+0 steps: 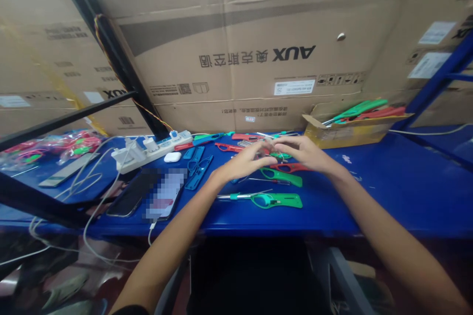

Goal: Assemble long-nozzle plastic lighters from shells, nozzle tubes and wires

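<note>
My left hand (253,161) and my right hand (305,153) meet over the middle of the blue table, fingers curled and fingertips close together. Whatever lies between the fingertips is too small and hidden to make out. Just below them are a red lighter casing (291,167) and a green lighter casing (286,177). Nearer the front edge lies a long-necked green lighter (283,201) with a metal tube and teal parts inside. Beyond the left hand is another red casing (226,147). Blue casing pieces (199,173) rest to the left.
A cardboard box (347,137) of green and red casings stands at the back right. On the left are a white power strip (148,154), a white earphone case (172,157), two phones (166,197) and cables. Large cartons (236,59) wall off the back; a black post (125,69) rises left.
</note>
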A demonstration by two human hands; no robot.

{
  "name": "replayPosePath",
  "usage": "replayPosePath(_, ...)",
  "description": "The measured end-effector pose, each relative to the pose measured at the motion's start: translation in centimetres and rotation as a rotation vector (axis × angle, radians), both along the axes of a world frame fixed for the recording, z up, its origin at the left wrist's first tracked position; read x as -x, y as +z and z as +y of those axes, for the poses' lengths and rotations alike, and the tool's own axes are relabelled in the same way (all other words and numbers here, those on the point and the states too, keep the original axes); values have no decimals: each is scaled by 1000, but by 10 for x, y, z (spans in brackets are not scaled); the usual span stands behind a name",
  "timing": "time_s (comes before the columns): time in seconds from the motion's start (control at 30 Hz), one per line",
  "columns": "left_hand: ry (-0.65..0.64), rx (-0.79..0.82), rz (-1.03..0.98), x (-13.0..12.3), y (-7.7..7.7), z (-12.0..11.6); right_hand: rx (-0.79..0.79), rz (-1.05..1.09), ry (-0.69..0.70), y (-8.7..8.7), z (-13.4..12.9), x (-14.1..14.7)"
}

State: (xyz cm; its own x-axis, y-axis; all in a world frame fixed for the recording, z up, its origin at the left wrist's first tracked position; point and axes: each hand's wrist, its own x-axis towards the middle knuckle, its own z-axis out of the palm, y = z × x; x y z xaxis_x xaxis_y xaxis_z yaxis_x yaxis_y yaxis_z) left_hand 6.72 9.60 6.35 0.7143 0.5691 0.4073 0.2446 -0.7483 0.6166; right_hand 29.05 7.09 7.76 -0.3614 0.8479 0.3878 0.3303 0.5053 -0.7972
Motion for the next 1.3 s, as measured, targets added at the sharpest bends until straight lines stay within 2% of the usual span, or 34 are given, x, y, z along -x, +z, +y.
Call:
replayPosePath(0.1,-44,-23,292,8,-2,2,-173,-243,-142,-14,-28,-12)
replayPosePath(0.2,-55,-37,400,12,-6,0,-302,-430,-279,-42,-67,-18)
replayPosePath(0.3,-104,-61,468,11,-9,-8,-373,-447,-316,-66,-97,-16)
replayPosePath(0.37,-113,-122,507,7,-12,-15,-353,-401,-311,-74,-109,-13)
replayPosePath(0.57,-126,-129,515,0,-16,-19,-205,-332,-119,-73,-113,-9)
replayPosePath(0.7,-141,-100,536,0,-9,-22,-171,-372,-97,-73,-115,-11)
replayPosePath(0.77,-74,-198,539,3,-6,-32,-155,-385,-88,-74,-116,-12)
replayPosePath(0.83,40,-364,506,7,-7,-47,-150,-391,-77,-75,-116,-13)
replayPosePath(0.93,136,-433,413,14,-17,-73,-168,-403,-71,-76,-115,-14)
replayPosePath(1.07,255,-355,198,16,-37,-99,-194,-406,-86,-79,-115,-15)
replayPosePath(1.17,281,-344,129,14,-49,-107,-191,-409,-88,-81,-116,-16)
replayPosePath(1.3,252,-347,108,14,-57,-109,-175,-429,-79,-82,-117,-16)
